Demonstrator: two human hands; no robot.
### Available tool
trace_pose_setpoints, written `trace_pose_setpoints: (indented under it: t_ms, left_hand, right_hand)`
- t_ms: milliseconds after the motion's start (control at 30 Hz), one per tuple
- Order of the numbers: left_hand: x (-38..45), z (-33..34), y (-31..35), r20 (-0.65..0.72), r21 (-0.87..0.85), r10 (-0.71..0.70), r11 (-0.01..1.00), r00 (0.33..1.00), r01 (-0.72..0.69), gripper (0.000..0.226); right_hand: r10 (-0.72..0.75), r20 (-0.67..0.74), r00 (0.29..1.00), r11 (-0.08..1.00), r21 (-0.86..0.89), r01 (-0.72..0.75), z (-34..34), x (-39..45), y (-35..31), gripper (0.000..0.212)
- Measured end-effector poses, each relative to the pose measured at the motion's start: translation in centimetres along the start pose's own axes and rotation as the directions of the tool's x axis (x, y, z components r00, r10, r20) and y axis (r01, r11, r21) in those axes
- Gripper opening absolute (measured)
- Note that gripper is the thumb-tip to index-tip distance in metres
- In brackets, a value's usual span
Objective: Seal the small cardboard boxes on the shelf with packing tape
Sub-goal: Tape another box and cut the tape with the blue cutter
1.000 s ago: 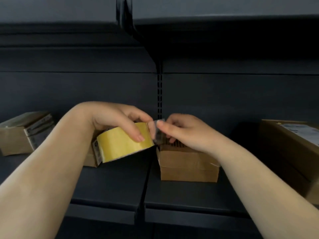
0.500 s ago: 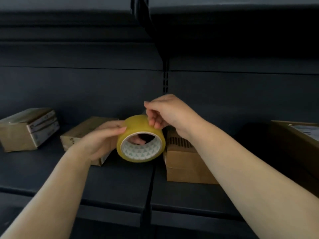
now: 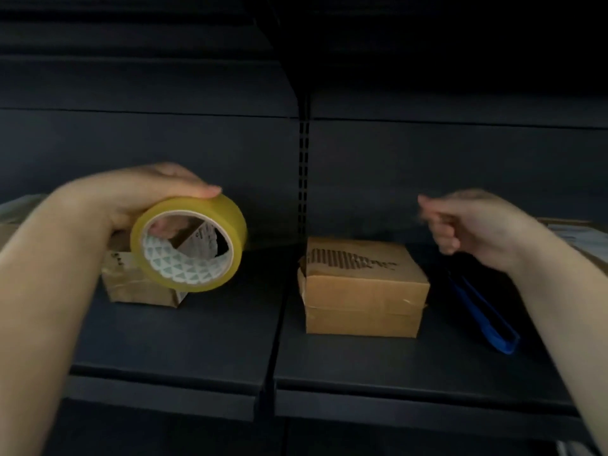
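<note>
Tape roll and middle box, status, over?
Left hand grips tape roll, raised. Right hand curled, blurred, apparently empty. Middle box closed, no fresh tape visible. Blue tool lies beside it.

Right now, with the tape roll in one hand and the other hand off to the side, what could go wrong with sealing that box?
1. The right hand is blurred and apart from the tape roll, so any peeled end may have stuck back down.
2. The left hand alone keeps a grip on the roll; it could slip.
3. The middle box has a lifted flap edge; tape may trap a gap.
4. The blue tool lies near the shelf front and could get knocked off.
</note>
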State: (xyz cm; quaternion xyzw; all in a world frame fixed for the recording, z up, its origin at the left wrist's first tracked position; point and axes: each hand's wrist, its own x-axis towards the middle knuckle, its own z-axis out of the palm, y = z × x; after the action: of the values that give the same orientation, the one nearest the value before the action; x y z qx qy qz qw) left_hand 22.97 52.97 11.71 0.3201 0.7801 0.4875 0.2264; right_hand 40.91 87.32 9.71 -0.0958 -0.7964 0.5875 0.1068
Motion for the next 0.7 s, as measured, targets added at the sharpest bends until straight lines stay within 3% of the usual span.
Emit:
trace_pose_setpoints:
  t_ms: [100, 300, 533, 700]
  left_hand:
    - [1.1, 1.6, 0.9, 0.072, 0.16, -0.047, 0.987, 0.996, 0.035, 0.056]
    - [3.3, 2.6, 1.7, -0.065, 0.387, -0.087, 0.916, 0.994, 0.106, 0.058]
    - [5.0, 2.5, 3.0, -0.087, 0.5, -0.158, 0.847, 0.984, 0.18, 0.046]
    - [5.7, 2.6, 2.1, -0.056, 0.52, -0.183, 0.834, 0.982, 0.185, 0.059]
  right_hand:
    - [0.036, 0.027, 0.999, 0.998, -0.046, -0.035, -0.9, -0.7, 1.1, 0.029]
    - [0.072, -0.01, 0.997, 0.99, -0.12, -0.073, -0.8, -0.9, 2.6, 0.037]
    - [0.1, -0.053, 0.994, 0.988, -0.111, -0.106, 0.1, -1.4, 3.7, 0.039]
    - [0.136, -0.06, 0.989, 0.983, -0.119, -0.143, 0.7, -1.6, 4.4, 0.037]
